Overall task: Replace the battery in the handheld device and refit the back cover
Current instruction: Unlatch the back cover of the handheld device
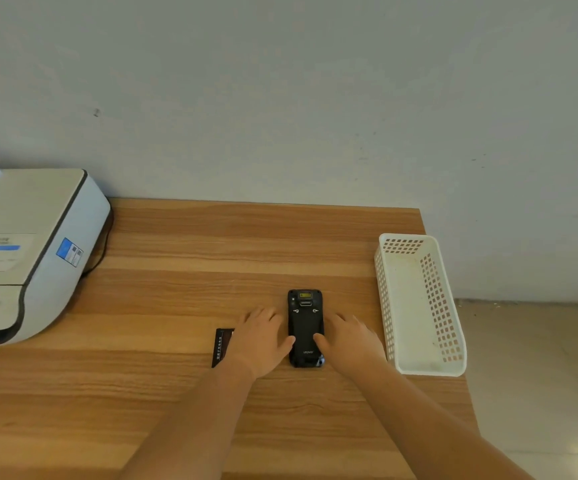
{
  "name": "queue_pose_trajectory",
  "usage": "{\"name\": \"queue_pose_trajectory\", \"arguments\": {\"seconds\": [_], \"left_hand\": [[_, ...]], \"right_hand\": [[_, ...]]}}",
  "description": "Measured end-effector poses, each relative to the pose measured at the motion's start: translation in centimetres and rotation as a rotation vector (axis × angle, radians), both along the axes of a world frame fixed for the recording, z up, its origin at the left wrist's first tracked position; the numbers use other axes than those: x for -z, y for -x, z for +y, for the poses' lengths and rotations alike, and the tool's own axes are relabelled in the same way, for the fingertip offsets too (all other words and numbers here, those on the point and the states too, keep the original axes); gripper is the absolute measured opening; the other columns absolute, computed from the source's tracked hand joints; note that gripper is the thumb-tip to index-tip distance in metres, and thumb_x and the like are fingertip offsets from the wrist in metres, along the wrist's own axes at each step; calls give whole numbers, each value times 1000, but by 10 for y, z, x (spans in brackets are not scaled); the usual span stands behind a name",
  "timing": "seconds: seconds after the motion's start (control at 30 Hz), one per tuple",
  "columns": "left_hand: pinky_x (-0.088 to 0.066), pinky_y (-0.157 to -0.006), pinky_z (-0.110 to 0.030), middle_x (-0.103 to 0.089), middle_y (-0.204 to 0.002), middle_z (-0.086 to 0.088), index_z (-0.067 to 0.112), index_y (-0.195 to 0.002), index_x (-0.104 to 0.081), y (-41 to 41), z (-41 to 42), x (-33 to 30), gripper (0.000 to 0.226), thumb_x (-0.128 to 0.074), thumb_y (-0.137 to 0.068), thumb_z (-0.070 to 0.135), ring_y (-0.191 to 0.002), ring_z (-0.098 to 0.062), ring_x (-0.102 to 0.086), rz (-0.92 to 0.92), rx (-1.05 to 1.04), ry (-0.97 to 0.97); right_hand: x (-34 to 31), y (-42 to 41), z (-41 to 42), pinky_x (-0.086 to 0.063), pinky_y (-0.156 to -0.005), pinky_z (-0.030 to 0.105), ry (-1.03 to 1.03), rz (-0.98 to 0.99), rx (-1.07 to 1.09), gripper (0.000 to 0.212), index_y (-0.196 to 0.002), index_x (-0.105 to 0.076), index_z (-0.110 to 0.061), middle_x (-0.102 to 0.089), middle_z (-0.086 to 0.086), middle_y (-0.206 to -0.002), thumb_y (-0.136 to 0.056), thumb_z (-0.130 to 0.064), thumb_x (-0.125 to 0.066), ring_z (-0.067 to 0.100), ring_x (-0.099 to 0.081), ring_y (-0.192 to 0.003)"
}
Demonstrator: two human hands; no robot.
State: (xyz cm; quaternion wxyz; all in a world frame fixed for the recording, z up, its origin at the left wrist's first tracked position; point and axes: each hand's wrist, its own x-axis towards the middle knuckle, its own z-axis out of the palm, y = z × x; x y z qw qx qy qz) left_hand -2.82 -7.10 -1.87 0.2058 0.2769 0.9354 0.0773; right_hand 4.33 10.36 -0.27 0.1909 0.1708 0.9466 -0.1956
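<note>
On the wooden table [176, 271], a black handheld device [305, 327] lies face down between flat, spread hands, left hand [261, 337] and right hand [348, 339], thumbs touching its back cover; a battery [221, 346] lies beside the left hand.

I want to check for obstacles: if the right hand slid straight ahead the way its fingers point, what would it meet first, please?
The right hand points away from the person, slightly left. Its path looks free across the bare table to the wall; the handheld device lies just left of that line, though depth is uncertain.
</note>
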Motion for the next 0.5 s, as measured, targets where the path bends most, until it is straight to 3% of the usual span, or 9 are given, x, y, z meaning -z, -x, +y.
{"name": "queue_pose_trajectory", "arguments": {"seconds": [0.33,0.5], "left_hand": [[-29,-111,-39,-50,-135,5,24,-125,-56,21,6,10,39,-46,-96,47,-130,-16,-39,14,-9,-75],[-33,-111,-38,-48,-138,6,23,-130,-54,40,16,11,38,-53,-95,38,-130,-16,-40,42,-2,-132]], "right_hand": [[12,12,13,-47,-91,37,-6,-1,116,49,-134,-47,-25,-49,-1,-137,-93,-51,-47,21,-49,-120],[15,31,26,-45,-99,36,53,80,65,47,-137,-46,-25,-46,-2,-141,-94,-41,-52,19,-43,-128]]}}
